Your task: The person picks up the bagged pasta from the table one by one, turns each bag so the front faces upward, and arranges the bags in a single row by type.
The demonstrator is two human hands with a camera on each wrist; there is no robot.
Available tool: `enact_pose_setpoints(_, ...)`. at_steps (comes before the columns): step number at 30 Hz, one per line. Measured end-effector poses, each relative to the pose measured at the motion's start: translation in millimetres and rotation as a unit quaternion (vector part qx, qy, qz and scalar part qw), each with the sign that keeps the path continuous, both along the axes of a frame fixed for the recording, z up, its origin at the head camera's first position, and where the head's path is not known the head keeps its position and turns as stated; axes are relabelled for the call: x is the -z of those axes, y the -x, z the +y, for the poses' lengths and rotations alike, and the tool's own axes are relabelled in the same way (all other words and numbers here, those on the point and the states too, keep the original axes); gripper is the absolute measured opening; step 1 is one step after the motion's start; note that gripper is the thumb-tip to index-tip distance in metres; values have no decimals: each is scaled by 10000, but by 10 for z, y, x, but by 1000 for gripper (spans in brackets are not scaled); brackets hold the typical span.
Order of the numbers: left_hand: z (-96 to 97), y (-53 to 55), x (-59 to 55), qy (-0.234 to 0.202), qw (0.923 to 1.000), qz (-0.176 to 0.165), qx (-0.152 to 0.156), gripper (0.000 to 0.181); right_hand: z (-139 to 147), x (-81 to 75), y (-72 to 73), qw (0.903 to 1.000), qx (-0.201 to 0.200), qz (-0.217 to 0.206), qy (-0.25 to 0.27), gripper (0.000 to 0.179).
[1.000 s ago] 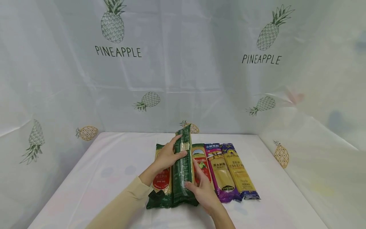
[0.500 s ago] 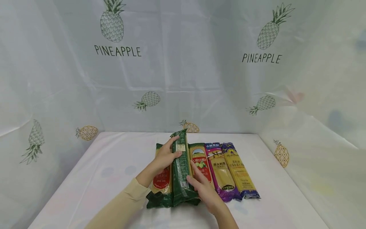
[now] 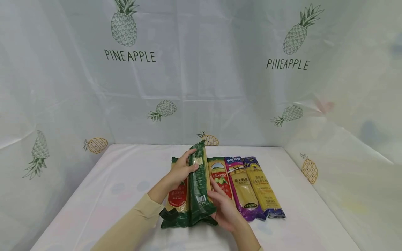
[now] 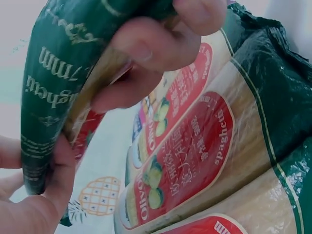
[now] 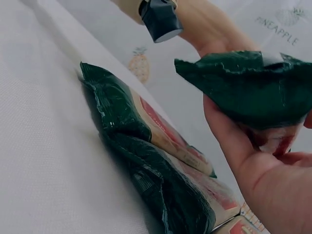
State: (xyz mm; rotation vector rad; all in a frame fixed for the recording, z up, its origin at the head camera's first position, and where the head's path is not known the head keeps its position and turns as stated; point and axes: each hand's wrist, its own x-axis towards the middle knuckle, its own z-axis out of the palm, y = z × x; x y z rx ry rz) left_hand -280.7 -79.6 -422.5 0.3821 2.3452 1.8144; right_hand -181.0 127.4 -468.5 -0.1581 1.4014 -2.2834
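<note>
A green spaghetti pack (image 3: 199,183) is held tilted above the row of packs, its far end raised and its barcode side facing up. My left hand (image 3: 182,170) grips its upper left edge, thumb across the top face. Lower down, my right hand (image 3: 224,207) holds the right edge, with fingers reaching beneath, as the right wrist view shows of the pack's green crimped end (image 5: 258,90). Under it lie red-labelled spaghetti packs (image 4: 190,151), one showing at the left (image 3: 178,200) and an Olivoila pack (image 3: 220,176) at the right.
Right of these lie a purple pasta pack (image 3: 245,190) and a yellow and blue pasta pack (image 3: 265,190), side by side. All rest on a white-covered table (image 3: 125,195). A pineapple-print curtain (image 3: 204,76) stands behind and around. A black wrist camera (image 3: 169,214) sits on my left wrist.
The held spaghetti pack has moved slightly left and tilted left, uncovering more of the Olivoila pack. My hands shifted with it and keep their hold; the other packs stay put.
</note>
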Motion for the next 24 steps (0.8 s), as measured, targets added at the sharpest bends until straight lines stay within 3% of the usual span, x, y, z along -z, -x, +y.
enact_pose_setpoints(6, -17, 7, 28, 114, 9999, -36, 109, 66, -46, -2, -3, 9959, 376, 361, -736, 82)
enact_pose_setpoints(14, -36, -2, -45, 748, 9967, 233, 193, 71, -82, -35, -23, 9849, 698, 1044, -1193, 80)
enact_pose_setpoints(18, -43, -20, -91, 1064, 9927, 522, 206, 72, -112, -55, -31, 9685, 1040, 1384, -1788, 78)
enact_pose_setpoints(24, -10, -73, -120, 1442, 9826, 1114, 357, 80, -179, -80, -32, 9342, 1304, 1860, -2752, 81)
